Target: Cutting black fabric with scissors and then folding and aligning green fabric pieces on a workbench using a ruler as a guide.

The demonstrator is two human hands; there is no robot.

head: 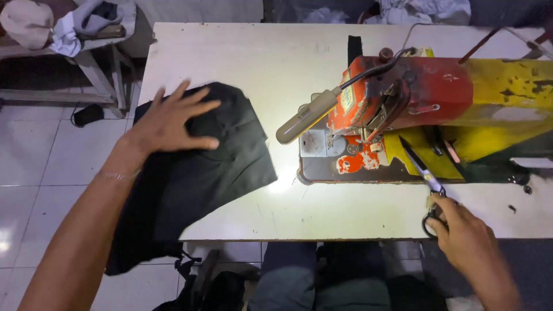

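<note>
Left hand (173,124) spread flat on black cloth piece (196,173); right hand (469,239) pinching dark-handled steel scissors (426,184).
Advise keeping cloth pressed smooth on white worktop (259,69), blades pointed clear of red-and-yellow sewing machine (426,98).

A single head-worn camera looks steeply down from the near edge of the bench (357,213), close above it, facing the far side, with floor showing at left.
</note>
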